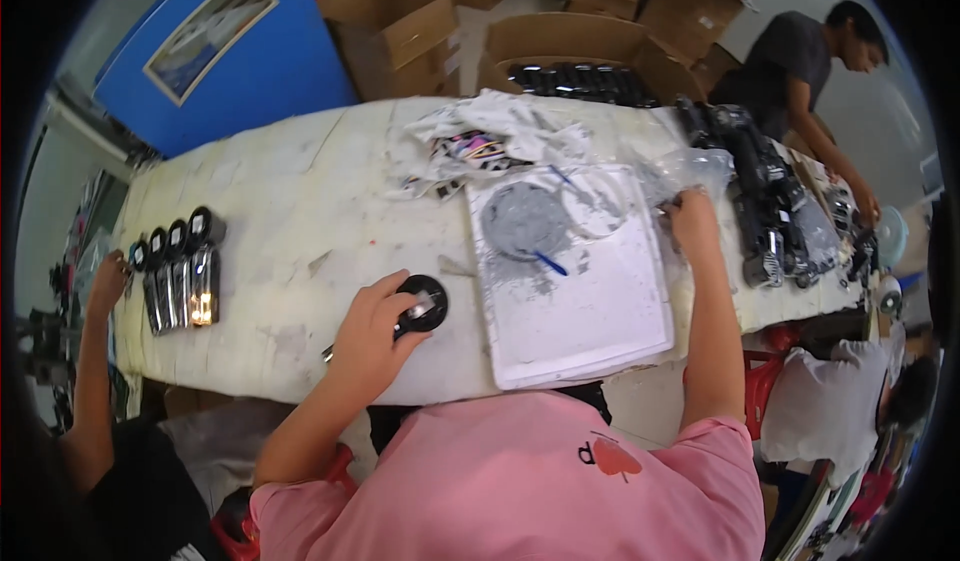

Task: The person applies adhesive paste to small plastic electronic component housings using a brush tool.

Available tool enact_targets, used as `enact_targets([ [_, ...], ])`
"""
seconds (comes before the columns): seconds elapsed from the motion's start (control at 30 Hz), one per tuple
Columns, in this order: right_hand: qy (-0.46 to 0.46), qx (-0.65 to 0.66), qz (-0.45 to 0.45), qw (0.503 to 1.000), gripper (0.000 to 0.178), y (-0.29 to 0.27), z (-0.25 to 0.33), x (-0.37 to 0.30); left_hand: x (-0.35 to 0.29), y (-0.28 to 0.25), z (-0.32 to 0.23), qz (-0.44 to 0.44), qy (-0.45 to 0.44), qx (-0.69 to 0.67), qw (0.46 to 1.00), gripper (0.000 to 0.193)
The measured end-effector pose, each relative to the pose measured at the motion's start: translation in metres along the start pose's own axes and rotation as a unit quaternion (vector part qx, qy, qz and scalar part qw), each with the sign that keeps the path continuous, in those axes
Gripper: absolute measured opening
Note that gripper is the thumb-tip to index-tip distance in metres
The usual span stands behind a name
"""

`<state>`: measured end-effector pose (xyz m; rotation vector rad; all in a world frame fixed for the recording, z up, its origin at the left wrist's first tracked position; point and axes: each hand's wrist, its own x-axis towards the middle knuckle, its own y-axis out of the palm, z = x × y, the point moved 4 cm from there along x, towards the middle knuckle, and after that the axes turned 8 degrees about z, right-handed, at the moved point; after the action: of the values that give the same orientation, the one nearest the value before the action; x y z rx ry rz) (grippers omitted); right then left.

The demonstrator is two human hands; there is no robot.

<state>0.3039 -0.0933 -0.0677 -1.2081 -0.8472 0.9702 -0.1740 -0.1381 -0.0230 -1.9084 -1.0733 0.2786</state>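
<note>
My left hand (375,331) is wrapped round a black device with a round, disc-like head (425,304) and a shiny handle. I hold it low over the near middle of the table, left of a white tray (590,346). My right hand (692,219) reaches past the tray's right edge to a clear plastic bag (700,166). Its fingers are bent together at the bag's edge, and what they pinch is too small to make out. On the tray sit a round dish of grey paste (520,219) and a small blue-handled tool (550,263).
Several similar round-headed devices (180,271) stand in a row at left, with a co-worker's hand (110,279) beside them. Crumpled white wrapping (500,131) lies behind the tray. Black parts (765,201) are heaped at right; another person (805,71) reaches in there. Cardboard boxes (390,26) stand beyond.
</note>
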Motion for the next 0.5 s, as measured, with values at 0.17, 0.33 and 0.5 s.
enact_targets([
  [0.17,-0.047,0.11,-0.066,0.991,0.012,-0.055,0.074,-0.047,-0.016,0.001,0.004,-0.087,-0.036,-0.043,0.995,0.033],
  [0.33,-0.278,0.464,0.158,0.826,0.013,-0.047,0.193,-0.106,-0.022,0.002,0.008,-0.128,-0.08,-0.115,0.982,0.014],
  [0.5,-0.46,0.406,0.19,0.767,0.014,-0.038,0.283,-0.132,-0.024,0.003,0.012,-0.132,-0.07,-0.125,0.981,0.015],
])
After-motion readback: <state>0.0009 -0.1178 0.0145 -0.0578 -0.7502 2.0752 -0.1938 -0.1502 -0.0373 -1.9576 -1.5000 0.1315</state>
